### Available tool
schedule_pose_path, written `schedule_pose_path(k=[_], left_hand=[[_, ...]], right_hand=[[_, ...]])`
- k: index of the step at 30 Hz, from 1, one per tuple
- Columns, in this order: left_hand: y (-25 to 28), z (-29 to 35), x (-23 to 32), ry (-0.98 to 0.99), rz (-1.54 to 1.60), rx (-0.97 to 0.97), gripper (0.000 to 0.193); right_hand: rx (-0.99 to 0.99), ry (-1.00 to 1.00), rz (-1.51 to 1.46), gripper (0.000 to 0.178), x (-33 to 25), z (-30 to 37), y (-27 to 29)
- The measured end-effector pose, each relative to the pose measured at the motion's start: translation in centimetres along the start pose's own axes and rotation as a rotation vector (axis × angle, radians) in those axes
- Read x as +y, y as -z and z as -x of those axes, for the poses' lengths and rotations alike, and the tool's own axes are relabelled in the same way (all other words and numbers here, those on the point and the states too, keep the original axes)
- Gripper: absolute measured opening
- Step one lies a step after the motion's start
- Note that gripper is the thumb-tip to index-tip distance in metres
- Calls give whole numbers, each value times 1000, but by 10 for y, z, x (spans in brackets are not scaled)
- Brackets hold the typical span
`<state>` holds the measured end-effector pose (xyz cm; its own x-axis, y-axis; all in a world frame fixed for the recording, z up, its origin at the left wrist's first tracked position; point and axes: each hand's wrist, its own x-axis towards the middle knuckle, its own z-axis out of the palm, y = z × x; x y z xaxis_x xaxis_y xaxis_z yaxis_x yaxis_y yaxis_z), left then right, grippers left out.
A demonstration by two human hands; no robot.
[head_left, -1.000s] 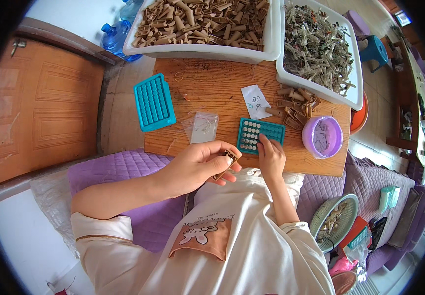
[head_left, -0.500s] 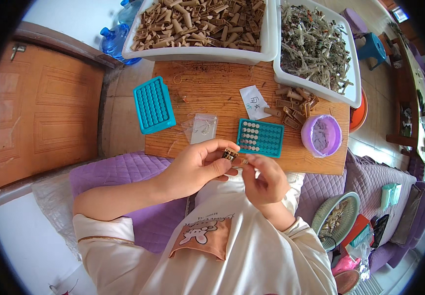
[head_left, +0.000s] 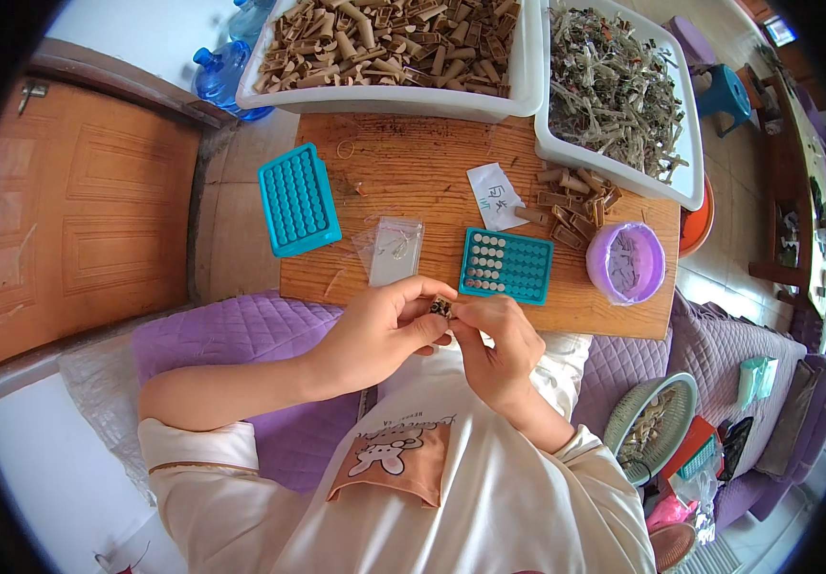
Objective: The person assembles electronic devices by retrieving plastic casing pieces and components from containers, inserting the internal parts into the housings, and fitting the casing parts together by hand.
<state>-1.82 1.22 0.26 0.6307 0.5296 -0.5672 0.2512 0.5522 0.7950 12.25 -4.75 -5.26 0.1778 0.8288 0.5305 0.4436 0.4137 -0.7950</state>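
Observation:
My left hand [head_left: 379, 325] grips a small brown plastic piece with a dark inside [head_left: 441, 307] between thumb and fingers, over my lap at the table's near edge. From the right, my right hand [head_left: 499, 340] has its thumb and finger pinched against that piece; whatever it holds is hidden by the fingertips. Just beyond the hands lies a teal tray [head_left: 532, 268] with round pockets; silver button cells [head_left: 485, 263] fill several pockets on its left side. A clear plastic bag [head_left: 394, 251] with thin bits inside lies left of it.
Another teal tray [head_left: 298, 201] sits at the table's left. Brown plastic shells [head_left: 575, 206] lie beside a purple tub [head_left: 626, 263] and a white paper [head_left: 496, 197]. At the back stand a white bin of brown shells [head_left: 394, 103] and a white bin of wiry parts [head_left: 614, 163].
My right hand has moved left and in toward the brown piece, and its fingertips now meet it. My left hand still holds the piece, which has shifted slightly.

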Motion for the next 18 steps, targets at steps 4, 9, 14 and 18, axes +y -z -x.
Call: schedule_pose_path(k=[4,9,14,18], left_hand=[[-1,0,0,-85,-270,30,25],[-4,-1,4,-51,-518,-4,24],[-9,1,5,-135,-564,3,24],[-9,3,9,-89,-611,-55,20]], right_hand=[[-90,-112,33,19,-6,0,9],[-235,-182,47,18,-7,7,17],[-259,-365,-210,19,-9,1,21],[-348,-516,-416,35,-10,0,21]])
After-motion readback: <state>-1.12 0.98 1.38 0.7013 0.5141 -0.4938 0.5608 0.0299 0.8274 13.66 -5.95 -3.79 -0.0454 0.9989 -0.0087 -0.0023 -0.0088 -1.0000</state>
